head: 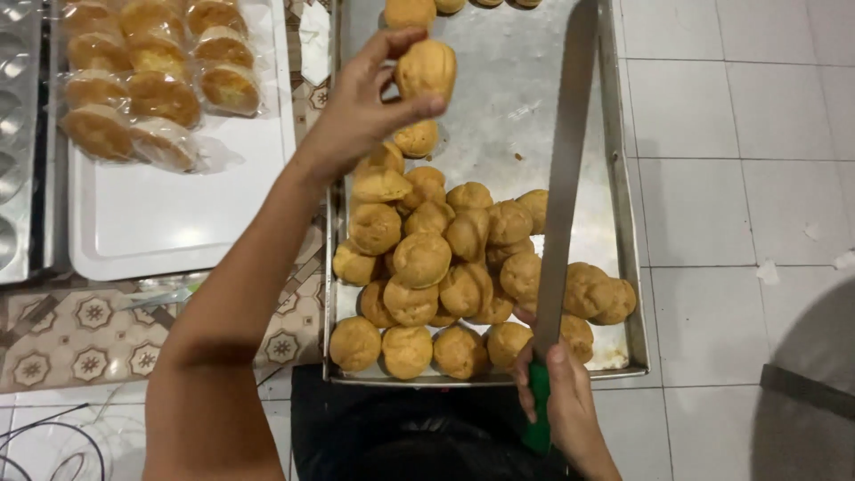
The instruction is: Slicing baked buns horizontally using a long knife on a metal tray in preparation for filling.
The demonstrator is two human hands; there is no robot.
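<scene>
Left hand [361, 107] pinches a light, crushable-looking cream puff [426, 69] by its sides above the metal tray [614, 178], while right hand [565, 396] wraps the green handle of a long knife [563, 178].

golden round puff [426, 69] | lifted above tray | long knife [566, 178] | green handle, blade pointing away over pastries

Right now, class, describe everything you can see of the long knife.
The long knife has a straight, flat, grey metal blade and a green handle. The right hand grips the handle at the tray's near edge. The blade points away from the person, held over the metal tray, passing over the golden puffs heaped there.
</scene>
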